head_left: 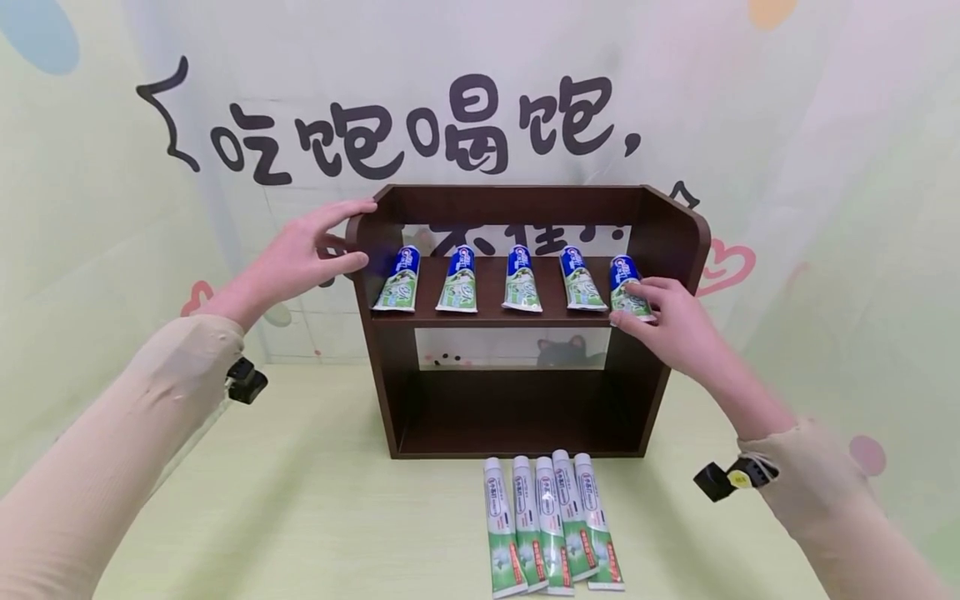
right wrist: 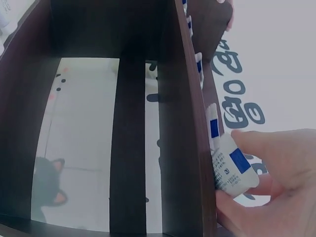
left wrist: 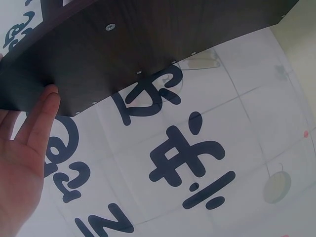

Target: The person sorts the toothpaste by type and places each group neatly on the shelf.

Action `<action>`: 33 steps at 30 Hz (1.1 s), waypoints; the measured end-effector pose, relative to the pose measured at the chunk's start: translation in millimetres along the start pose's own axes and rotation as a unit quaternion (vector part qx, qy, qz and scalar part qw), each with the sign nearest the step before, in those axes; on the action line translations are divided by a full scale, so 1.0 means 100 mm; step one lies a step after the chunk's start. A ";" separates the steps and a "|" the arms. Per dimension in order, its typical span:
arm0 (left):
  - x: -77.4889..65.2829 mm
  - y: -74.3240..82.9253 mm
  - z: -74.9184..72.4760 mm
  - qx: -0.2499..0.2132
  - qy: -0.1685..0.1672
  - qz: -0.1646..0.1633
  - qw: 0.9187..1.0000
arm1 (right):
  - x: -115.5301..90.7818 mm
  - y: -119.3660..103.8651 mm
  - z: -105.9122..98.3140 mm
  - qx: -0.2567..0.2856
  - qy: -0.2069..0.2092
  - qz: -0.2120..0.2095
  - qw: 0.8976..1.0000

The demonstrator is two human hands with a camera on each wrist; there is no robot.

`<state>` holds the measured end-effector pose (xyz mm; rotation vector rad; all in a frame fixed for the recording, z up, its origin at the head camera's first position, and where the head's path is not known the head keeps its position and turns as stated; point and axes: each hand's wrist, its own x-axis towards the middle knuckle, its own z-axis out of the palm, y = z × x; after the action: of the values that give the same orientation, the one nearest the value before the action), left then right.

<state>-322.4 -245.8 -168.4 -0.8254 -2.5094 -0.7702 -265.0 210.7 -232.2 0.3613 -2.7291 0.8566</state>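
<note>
My right hand (head_left: 671, 321) is at the right end of the upper shelf, gripping a blue, green and white toothpaste tube (head_left: 622, 271) between thumb and fingers. In the right wrist view the flat white end of that toothpaste tube (right wrist: 237, 165) sits at the shelf's front edge, between thumb and fingers. Several matching toothpaste tubes (head_left: 520, 279) lie spaced in a row to its left, caps toward the back. My left hand (head_left: 300, 250) touches the left side panel of the dark brown shelf unit (head_left: 510, 321); its fingers lie fairly straight against the panel's outer face (left wrist: 98, 54).
Several white-and-green toothpaste tubes (head_left: 551, 525) lie side by side, partly overlapping, on the pale table (head_left: 315, 500) before the unit. Below the upper shelf is a lower compartment (head_left: 510, 408) with a partly open back. A printed cloth wall (head_left: 262, 83) stands close behind.
</note>
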 end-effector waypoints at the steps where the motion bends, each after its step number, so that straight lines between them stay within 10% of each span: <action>1: 0.00 0.00 0.00 0.001 0.000 0.000 1.000 | -0.02 0.00 0.02 -0.003 0.007 0.000 1.000; 13: -0.01 0.05 0.00 -0.007 0.002 0.002 1.000 | -0.21 0.06 0.24 0.023 0.164 -0.040 0.985; 33: -0.01 0.01 0.01 0.008 0.003 0.007 1.000 | -0.18 0.16 0.28 -0.026 0.234 -0.031 0.971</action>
<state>-321.5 -244.9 -168.8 -0.8327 -2.4988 -0.7455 -257.9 209.9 -268.6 0.1991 -2.2864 0.7406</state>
